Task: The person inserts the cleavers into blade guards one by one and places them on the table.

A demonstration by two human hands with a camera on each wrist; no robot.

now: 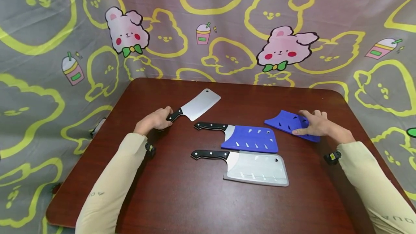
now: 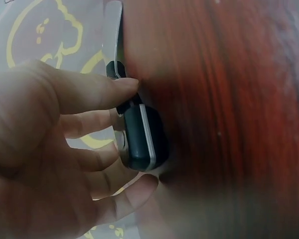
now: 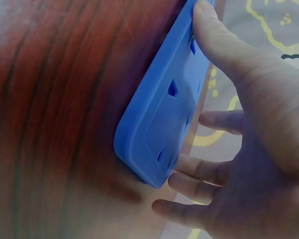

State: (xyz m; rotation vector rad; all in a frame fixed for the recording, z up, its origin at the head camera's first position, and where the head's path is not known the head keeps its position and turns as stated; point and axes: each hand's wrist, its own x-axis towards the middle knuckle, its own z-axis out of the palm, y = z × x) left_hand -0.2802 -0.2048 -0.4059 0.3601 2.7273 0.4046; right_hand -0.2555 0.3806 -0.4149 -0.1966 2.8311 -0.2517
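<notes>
At the table's left side my left hand (image 1: 158, 119) holds a bare cleaver (image 1: 202, 104) by its black handle, the shiny blade pointing to the far right. In the left wrist view the thumb and fingers lie on either side of the handle (image 2: 142, 137). On the right, my right hand (image 1: 314, 125) grips an empty blue blade cover (image 1: 282, 121) with small triangular holes. The right wrist view shows the thumb pressed on this cover (image 3: 157, 114), with the other fingers along its far edge.
Between the hands lies a second cleaver in a blue cover (image 1: 251, 139), its handle to the left. Nearer, a third cleaver sits in a translucent cover (image 1: 258, 169). The dark red wooden table (image 1: 201, 208) ends at a patterned cloth (image 1: 227, 28) hanging behind.
</notes>
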